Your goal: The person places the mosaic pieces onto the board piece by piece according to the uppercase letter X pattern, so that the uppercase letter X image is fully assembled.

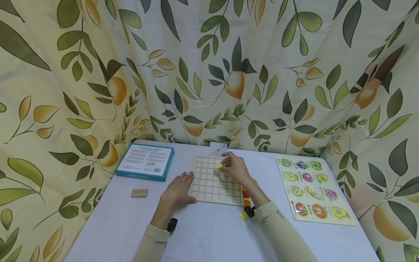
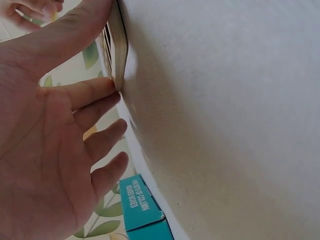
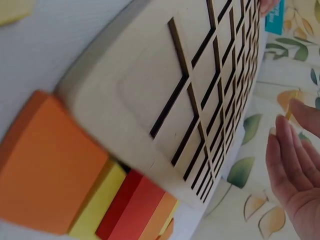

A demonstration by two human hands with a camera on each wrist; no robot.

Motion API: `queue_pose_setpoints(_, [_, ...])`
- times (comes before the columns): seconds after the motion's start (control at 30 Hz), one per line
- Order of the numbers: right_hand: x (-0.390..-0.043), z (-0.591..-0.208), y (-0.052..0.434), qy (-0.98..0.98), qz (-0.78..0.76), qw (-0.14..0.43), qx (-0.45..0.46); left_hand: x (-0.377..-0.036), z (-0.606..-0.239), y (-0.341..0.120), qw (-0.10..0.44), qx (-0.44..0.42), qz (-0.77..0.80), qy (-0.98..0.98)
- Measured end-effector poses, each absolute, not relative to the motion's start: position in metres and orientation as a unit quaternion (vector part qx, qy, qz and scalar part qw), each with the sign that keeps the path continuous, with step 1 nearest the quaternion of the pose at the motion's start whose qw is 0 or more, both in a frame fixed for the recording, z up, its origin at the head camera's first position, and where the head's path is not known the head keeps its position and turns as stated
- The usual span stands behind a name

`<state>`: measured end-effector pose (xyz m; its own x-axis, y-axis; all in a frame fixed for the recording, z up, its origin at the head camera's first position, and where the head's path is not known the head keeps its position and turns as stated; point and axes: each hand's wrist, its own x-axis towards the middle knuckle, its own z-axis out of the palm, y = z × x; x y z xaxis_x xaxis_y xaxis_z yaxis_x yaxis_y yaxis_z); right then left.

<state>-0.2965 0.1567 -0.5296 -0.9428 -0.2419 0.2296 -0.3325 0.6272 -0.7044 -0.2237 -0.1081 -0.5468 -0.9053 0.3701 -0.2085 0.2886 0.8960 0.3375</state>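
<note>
A light wooden grid board (image 1: 209, 187) with grooved squares lies flat on the table. My left hand (image 1: 176, 189) rests at its left edge, fingers extended; in the left wrist view the thumb and forefinger (image 2: 95, 92) touch the board's side. Over the far right part of the grid, my right hand (image 1: 236, 168) pinches a small yellow tile (image 1: 218, 166) between thumb and fingertips. The right wrist view shows that tile edge-on, raised above the board. Beside the board's right edge lie coloured pieces: an orange block (image 3: 50, 165), a yellow one (image 3: 97, 200) and a red one (image 3: 132, 205).
Behind the board stands a coloured pattern card (image 1: 217, 148). A teal box (image 1: 144, 162) and a small wooden block (image 1: 139, 193) lie to the left. A fruit puzzle board (image 1: 314, 189) lies on the right. A loose yellow piece (image 1: 243, 215) sits near my right wrist. A leaf-print curtain (image 1: 209, 72) surrounds the table.
</note>
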Motion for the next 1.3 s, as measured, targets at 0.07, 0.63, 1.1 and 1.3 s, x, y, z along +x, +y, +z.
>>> queue_pose_setpoints(0.07, [-0.299, -0.531, 0.154, -0.9, 0.4, 0.058, 0.162, -0.223, -0.546, -0.108, 0.136, 0.169, 0.154, 0.964])
queue_pose_setpoints(0.63, [-0.318, -0.535, 0.125, -0.899, 0.404, 0.036, 0.165, -0.223, -0.546, -0.109, 0.138, 0.172, 0.166, 0.961])
queue_pose_setpoints(1.1, [-0.332, -0.55, 0.107, -0.912, 0.382, 0.005, 0.148, -0.223, -0.547, -0.109, 0.141, 0.171, 0.167, 0.961])
queue_pose_setpoints(1.3, [-0.339, -0.558, 0.102, -0.918, 0.368, 0.0, 0.15, -0.223, -0.546, -0.109, 0.135, 0.177, 0.173, 0.959])
